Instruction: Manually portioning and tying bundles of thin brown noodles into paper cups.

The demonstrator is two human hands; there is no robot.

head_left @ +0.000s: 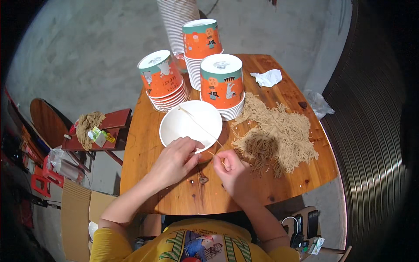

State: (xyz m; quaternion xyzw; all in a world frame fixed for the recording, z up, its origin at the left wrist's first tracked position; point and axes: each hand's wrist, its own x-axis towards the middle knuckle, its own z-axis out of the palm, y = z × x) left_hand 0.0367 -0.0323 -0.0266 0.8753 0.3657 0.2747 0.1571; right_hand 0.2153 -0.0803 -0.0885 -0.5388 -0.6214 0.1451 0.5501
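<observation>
A paper bucket (183,124), white inside, lies tilted near the table's middle with its mouth facing up toward me. My left hand (176,159) grips its near rim, fingers over the edge and thumb beneath. Pinched in my right hand (230,168), just right of that rim, is a thin tan cord (201,127). It runs across the bucket's mouth to the far side, and a short piece shows by my right fingers. How it is fixed to the bucket I cannot tell. To the right lies a large pile of tan cords (288,137).
Upside-down stacks of orange and green paper buckets (221,83) stand behind the bucket, with a taller white stack (176,26) farther back. A crumpled white tissue (267,78) lies at the far right of the wooden table (174,198). On the left, a red bench (120,120) holds more cords.
</observation>
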